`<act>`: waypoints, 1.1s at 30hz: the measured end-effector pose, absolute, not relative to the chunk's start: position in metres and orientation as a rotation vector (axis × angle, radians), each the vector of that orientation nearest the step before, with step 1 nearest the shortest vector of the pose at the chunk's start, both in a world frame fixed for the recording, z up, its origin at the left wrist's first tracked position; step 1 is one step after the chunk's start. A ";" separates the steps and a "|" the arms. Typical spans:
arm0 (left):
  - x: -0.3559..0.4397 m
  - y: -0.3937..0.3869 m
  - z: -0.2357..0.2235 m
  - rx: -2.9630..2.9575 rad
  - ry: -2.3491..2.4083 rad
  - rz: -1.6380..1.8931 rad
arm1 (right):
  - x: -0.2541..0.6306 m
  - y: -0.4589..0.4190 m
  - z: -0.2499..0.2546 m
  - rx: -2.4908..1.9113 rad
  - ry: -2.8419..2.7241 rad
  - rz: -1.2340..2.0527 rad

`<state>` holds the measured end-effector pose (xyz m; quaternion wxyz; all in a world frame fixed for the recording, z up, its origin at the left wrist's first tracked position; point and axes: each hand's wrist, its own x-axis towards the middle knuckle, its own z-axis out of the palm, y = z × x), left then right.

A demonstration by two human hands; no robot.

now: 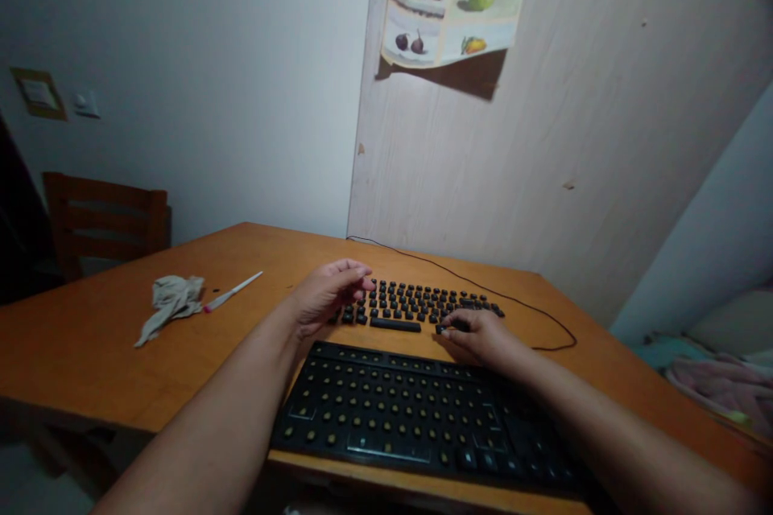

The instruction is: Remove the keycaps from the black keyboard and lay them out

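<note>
My right hand [480, 331] pinches a small black keycap [440, 329] between thumb and fingertips, low over the table to the right of the loose space bar [394, 325]. Rows of loose black keycaps [416, 302] lie on the table behind the keyboard. My left hand [334, 290] is above the left end of these rows, its fingers curled toward the thumb; whatever it may hold is too small to make out. In front lies a black keyboard [392, 386], most of its key posts bare. Some keycaps sit on its lower right part, partly hidden by my right forearm.
A crumpled pale cloth [175, 298] and a white brush-like stick [235, 290] with a pink end lie on the left of the wooden table [235, 370]. A thin black cable [447, 266] curves along the back and right. A wooden chair [109, 217] stands at left.
</note>
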<state>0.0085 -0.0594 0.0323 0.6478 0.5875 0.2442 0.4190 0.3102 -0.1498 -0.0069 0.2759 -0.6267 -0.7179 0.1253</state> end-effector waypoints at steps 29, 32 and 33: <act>0.012 -0.067 0.028 1.407 0.641 0.858 | 0.304 -0.128 -0.020 -1.789 -1.957 0.401; 0.012 -0.066 0.027 1.418 0.639 0.856 | 0.304 -0.128 -0.020 -1.782 -1.948 0.409; 0.012 -0.065 0.026 1.420 0.635 0.857 | 0.304 -0.128 -0.020 -1.780 -1.944 0.413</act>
